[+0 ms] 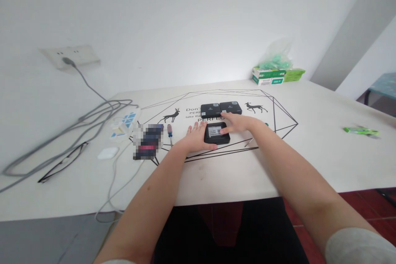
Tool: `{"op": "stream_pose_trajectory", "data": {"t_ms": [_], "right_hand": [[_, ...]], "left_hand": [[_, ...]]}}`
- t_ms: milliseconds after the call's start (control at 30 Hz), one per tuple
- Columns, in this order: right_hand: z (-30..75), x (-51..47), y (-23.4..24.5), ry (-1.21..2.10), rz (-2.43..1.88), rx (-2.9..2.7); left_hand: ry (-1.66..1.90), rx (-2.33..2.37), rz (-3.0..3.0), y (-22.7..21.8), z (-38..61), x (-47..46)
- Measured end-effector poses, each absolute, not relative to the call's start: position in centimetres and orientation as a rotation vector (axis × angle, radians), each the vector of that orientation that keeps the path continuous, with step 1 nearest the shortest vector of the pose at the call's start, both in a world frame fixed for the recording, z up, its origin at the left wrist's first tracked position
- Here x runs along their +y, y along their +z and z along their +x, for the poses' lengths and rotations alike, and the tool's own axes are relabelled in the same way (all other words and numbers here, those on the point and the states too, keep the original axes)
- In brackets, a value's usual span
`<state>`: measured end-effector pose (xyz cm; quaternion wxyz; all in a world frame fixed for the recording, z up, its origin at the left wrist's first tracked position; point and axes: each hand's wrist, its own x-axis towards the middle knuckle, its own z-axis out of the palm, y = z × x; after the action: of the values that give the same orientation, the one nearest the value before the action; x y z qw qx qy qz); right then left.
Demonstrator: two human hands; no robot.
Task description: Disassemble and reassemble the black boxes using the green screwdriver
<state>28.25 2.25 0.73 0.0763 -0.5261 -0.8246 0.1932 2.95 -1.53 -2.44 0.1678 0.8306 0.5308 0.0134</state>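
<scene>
A small black rectangular device [221,138] with a white printed label lies on the white tabletop between my hands. My left hand [195,138] rests at its left side, fingers spread, the thumb along its near edge. Over its right side reaches my right hand [234,123], fingers stretched out, with the thumb near the label and the fingertips near the boxes behind. Those are two flat black boxes, the left box [210,110] and the right box [230,107], side by side. A screwdriver [170,130] lies left of my left hand. My right forearm partly hides a thin metal shaft [248,142].
Left are a pixelated dark object [149,142], a white case [108,153], glasses [63,162], a power strip [119,128] and looping grey cable [102,109]. Green-and-white boxes [268,75] stand far right under a plastic bag [276,55]. A green cutter-like object [361,130] lies right.
</scene>
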Motion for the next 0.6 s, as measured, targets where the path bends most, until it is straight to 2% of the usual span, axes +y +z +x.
{"op": "stream_pose_trajectory", "data": {"t_ms": [133,267,333,433,600], "right_hand": [[33.1,3.1,3.5,0.302,-2.129,-1.944],[37.9,2.1,4.0,0.529,-2.543,-1.710],[39.0,1.6,3.3,0.729,-2.589,-1.668],[39.0,1.7,2.3,0.988,-2.437,-1.734],[37.5,2.8,1.5,1.096,-2.191,-1.712]], "left_hand": [[0.035,1.491,2.401,-2.2,3.9,-1.9],[0.047,1.494,2.395,-2.1,4.3,-2.1],[0.055,1.483,2.396,-2.1,4.2,-2.1],[0.073,1.478,2.396,-2.1,4.2,-2.1],[0.073,1.509,2.395,-2.2,4.3,-2.2]]}}
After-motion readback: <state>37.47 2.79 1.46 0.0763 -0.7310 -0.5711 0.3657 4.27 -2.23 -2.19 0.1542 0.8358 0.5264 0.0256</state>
